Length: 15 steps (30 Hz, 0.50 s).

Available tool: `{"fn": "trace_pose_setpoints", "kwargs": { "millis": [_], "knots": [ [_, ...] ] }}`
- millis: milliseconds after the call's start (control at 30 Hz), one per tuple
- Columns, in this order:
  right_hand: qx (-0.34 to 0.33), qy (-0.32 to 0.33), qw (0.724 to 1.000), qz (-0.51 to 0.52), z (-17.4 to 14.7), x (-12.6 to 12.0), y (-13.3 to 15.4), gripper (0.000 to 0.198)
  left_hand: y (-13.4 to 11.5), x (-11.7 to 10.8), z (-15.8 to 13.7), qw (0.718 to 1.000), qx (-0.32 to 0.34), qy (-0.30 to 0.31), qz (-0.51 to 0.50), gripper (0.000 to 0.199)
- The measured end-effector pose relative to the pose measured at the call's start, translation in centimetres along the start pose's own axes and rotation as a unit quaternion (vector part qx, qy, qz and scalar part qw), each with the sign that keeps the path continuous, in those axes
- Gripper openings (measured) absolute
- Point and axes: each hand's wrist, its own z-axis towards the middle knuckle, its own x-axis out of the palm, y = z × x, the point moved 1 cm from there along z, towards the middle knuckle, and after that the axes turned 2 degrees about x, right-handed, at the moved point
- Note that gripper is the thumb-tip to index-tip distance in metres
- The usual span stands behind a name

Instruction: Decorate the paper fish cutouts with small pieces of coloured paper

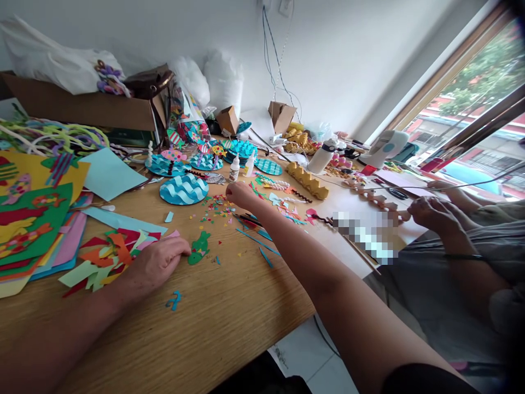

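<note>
My left hand [162, 258] rests on the table with its fingers curled. Its fingertips meet the edge of a green paper fish [199, 248] dotted with small coloured pieces. My right hand [241, 194] reaches far forward, fingers closed above the tiny paper bits [219, 209]; whatever is in them is hidden. Just behind it stand a white glue bottle [234, 169] and a second small bottle [249, 165]. To its left lies a round blue wavy paper disc [184, 189]. Below my right wrist are dark slim tools [248, 219], partly covered by the arm.
Paper scraps [110, 254] and stacked coloured sheets [61, 241] fill the left side. Decorated discs with paper fish [174, 158] stand at the back. Yellow egg-carton strips [307, 180] and a white bottle [322, 157] are to the right. Another person's hands [435, 214] work at the far right.
</note>
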Motion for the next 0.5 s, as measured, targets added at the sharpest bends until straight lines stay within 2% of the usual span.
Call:
{"fn": "trace_pose_setpoints", "kwargs": {
  "millis": [200,500],
  "knots": [
    [0.004,-0.014,0.998,0.058,-0.83,-0.22,-1.02,0.024,0.19,0.12,-0.09,1.0,0.003,-0.006,0.002,0.028],
    [-0.013,-0.012,0.995,0.096,-1.08,-0.24,-0.66,0.027,0.14,-0.13,0.05,1.0,0.006,-0.01,0.01,0.028]
  ]
}}
